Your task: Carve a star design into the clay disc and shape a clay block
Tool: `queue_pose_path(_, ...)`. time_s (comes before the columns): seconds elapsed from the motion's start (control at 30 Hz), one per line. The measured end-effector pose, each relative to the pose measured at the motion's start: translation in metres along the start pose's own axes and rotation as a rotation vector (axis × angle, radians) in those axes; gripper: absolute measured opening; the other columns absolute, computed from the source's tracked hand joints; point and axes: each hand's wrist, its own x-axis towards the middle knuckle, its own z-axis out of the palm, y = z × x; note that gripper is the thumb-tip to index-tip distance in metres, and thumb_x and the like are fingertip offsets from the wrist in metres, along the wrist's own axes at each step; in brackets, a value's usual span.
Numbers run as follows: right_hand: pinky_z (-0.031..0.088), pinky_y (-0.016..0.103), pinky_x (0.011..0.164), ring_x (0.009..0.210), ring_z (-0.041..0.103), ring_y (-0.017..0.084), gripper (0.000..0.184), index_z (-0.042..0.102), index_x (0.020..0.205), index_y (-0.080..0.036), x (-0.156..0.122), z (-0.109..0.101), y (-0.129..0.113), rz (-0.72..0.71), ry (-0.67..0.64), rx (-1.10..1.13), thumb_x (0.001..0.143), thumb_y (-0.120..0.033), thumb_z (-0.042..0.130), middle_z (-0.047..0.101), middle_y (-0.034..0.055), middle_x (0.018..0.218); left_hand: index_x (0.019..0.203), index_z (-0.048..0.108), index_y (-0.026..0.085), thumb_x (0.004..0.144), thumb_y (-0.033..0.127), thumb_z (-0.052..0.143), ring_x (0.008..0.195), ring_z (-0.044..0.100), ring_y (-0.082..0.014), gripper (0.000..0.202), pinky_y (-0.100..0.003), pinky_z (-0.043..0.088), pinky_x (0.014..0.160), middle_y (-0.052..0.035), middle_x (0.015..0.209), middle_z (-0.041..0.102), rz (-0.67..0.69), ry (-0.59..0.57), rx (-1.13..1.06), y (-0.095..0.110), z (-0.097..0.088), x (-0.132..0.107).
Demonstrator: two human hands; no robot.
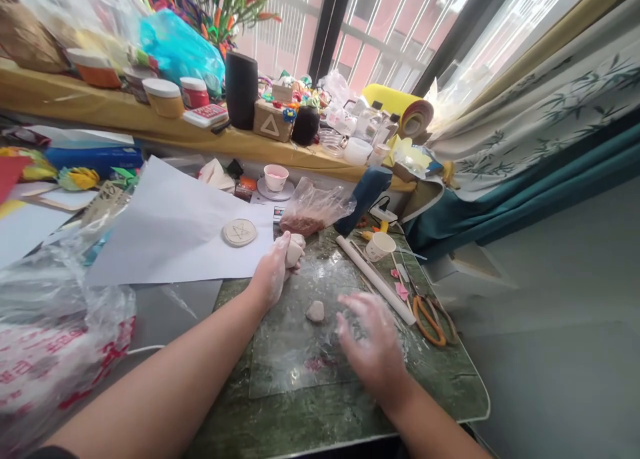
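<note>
Bare forearms (165,372) frame a small pale lump (315,311) on clear plastic (280,352).
Right hand (373,342) spreads loosely just beside it, so a careless brush could knock it; beyond, the left hand (273,275) curls round a bigger lump (294,252), which too tight a squeeze could misshape.

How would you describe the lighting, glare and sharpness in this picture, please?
In the head view, the window is bright and partly washed out; in the head view, glints dot the clear plastic sheet; in the head view, the right hand looks soft and blurred, while the star on the round disc stays readable.
</note>
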Motion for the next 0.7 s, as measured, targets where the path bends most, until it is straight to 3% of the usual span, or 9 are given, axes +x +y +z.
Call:
queue_pose_path(0.07, 0.057, 0.049, 0.099, 0.111, 0.068, 0.029, 0.026, 0.068, 0.123, -0.025, 0.002, 0.002, 0.002, 0.09, 0.03, 0.021, 0.098, -0.027, 0.061, 0.072, 0.0103, 0.116, 0.09, 0.066, 0.018, 0.081, 0.067, 0.075, 0.055, 0.052, -0.012, 0.051, -0.024, 0.041, 0.051, -0.0014, 0.073, 0.064, -0.009, -0.005, -0.002, 0.0, 0.0, 0.001)
queue_pose_path(0.23, 0.053, 0.056, 0.105, 0.12, 0.063, 0.035, 0.052, 0.063, 0.139, -0.024, 0.007, 0.022, -0.003, 0.124, -0.236, -0.036, 0.09, -0.035, 0.074, 0.07, 0.0134, 0.129, 0.093, 0.067, 0.018, 0.08, 0.068, 0.075, 0.055, 0.051, -0.0115, 0.052, -0.024, 0.04, 0.051, -0.0011, 0.076, 0.064, -0.008, -0.011, 0.003, 0.001, 0.0, -0.001)
queue_pose_path(0.33, 0.051, 0.057, 0.107, 0.119, 0.064, 0.035, 0.042, 0.066, 0.135, -0.024, 0.0, 0.034, -0.005, 0.108, -0.29, -0.019, 0.093, -0.03, 0.07, 0.072, 0.0124, 0.127, 0.093, 0.067, 0.018, 0.08, 0.067, 0.075, 0.056, 0.051, -0.012, 0.051, -0.024, 0.041, 0.051, -0.0012, 0.075, 0.064, -0.002, -0.008, 0.006, 0.001, 0.0, -0.001)
queue_pose_path(0.4, 0.05, 0.056, 0.109, 0.121, 0.065, 0.034, 0.036, 0.069, 0.131, -0.024, -0.002, 0.035, -0.005, 0.154, -0.248, 0.085, 0.096, -0.029, 0.066, 0.073, 0.0118, 0.127, 0.092, 0.067, 0.018, 0.08, 0.067, 0.075, 0.056, 0.051, -0.0124, 0.051, -0.024, 0.041, 0.052, -0.0011, 0.075, 0.063, 0.001, -0.008, 0.011, 0.0, 0.0, -0.001)
queue_pose_path(0.47, 0.052, 0.052, 0.108, 0.122, 0.067, 0.032, 0.037, 0.068, 0.131, -0.025, -0.001, 0.031, -0.005, 0.342, -0.144, 0.312, 0.096, -0.035, 0.067, 0.074, 0.0114, 0.129, 0.092, 0.067, 0.019, 0.08, 0.068, 0.075, 0.056, 0.052, -0.0126, 0.051, -0.025, 0.042, 0.052, -0.0012, 0.075, 0.063, 0.0, -0.01, 0.015, 0.0, 0.0, -0.001)
queue_pose_path(0.57, 0.06, 0.044, 0.091, 0.105, 0.074, 0.028, 0.039, 0.069, 0.125, -0.024, 0.007, 0.023, -0.007, 0.833, 0.055, 0.835, 0.098, -0.052, 0.064, 0.078, 0.0109, 0.119, 0.092, 0.068, 0.018, 0.08, 0.067, 0.075, 0.056, 0.051, -0.0121, 0.051, -0.024, 0.041, 0.052, -0.0016, 0.077, 0.064, -0.002, -0.02, 0.02, 0.0, 0.0, 0.0)
queue_pose_path(0.63, 0.061, 0.037, 0.075, 0.088, 0.076, 0.024, 0.04, 0.072, 0.114, -0.022, 0.014, 0.017, -0.007, 1.095, 0.104, 1.173, 0.099, -0.057, 0.061, 0.081, 0.0104, 0.107, 0.091, 0.068, 0.018, 0.08, 0.067, 0.075, 0.056, 0.05, -0.0119, 0.05, -0.024, 0.04, 0.052, -0.0018, 0.076, 0.064, -0.004, -0.019, 0.017, 0.0, 0.0, 0.001)
queue_pose_path(0.7, 0.058, 0.031, 0.065, 0.077, 0.073, 0.021, 0.046, 0.075, 0.106, -0.019, 0.018, 0.011, -0.007, 1.219, 0.089, 1.382, 0.099, -0.061, 0.058, 0.081, 0.0118, 0.101, 0.09, 0.068, 0.018, 0.08, 0.067, 0.075, 0.055, 0.05, -0.0122, 0.05, -0.024, 0.04, 0.051, -0.0019, 0.075, 0.064, 0.0, -0.011, 0.008, 0.001, 0.0, 0.001)
